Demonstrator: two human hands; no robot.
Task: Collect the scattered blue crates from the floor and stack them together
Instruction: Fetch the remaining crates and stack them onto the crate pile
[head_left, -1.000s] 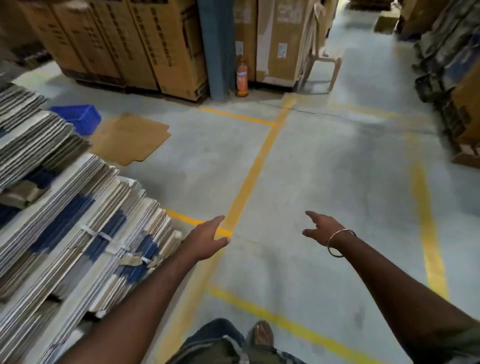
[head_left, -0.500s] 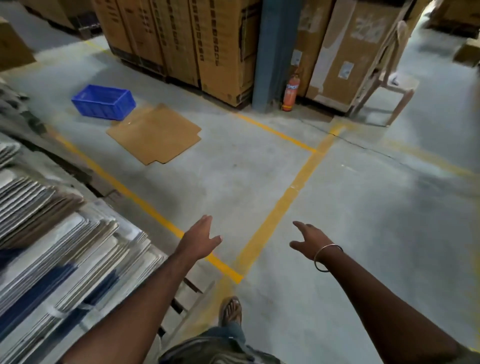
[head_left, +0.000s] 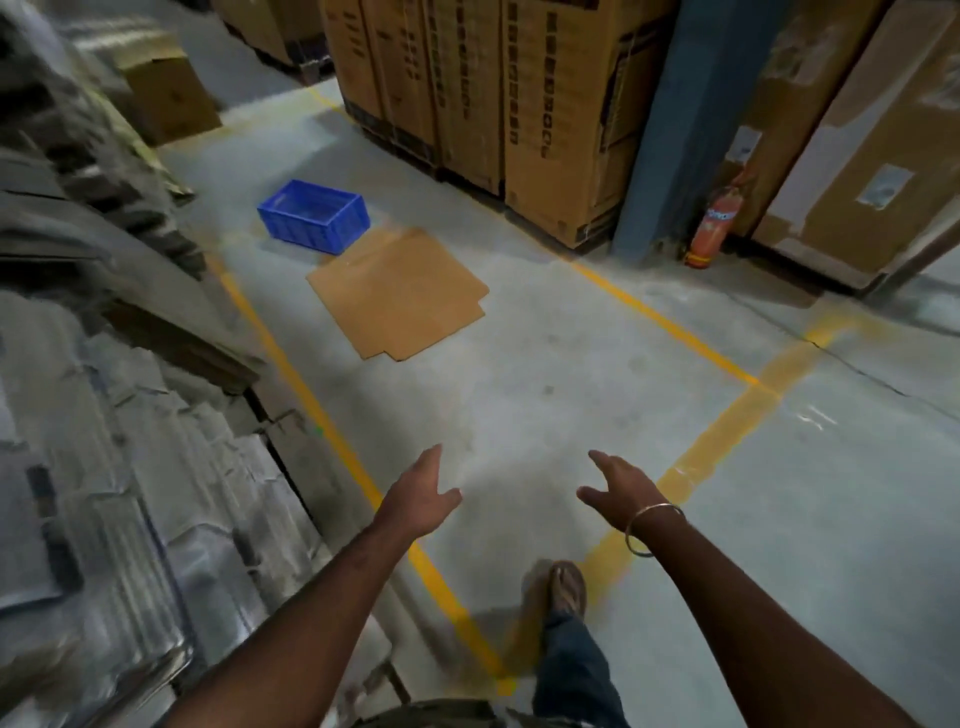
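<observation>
Blue crate (head_left: 315, 215) sits upright on the concrete floor (head_left: 519, 395), well ahead of the person, its near corner just beside a flat sheet of cardboard (head_left: 397, 293). Tall cardboard boxes (head_left: 498, 104) stand behind it, with a red fire extinguisher (head_left: 714, 226) by a blue pillar (head_left: 662, 124). Both arms reach forward over the yellow floor lines (head_left: 291, 358). Left hand (head_left: 423, 496) is spread wide and holds nothing; right hand (head_left: 621, 491), a bangle (head_left: 649, 527) at its wrist, is likewise wide and bare
</observation>
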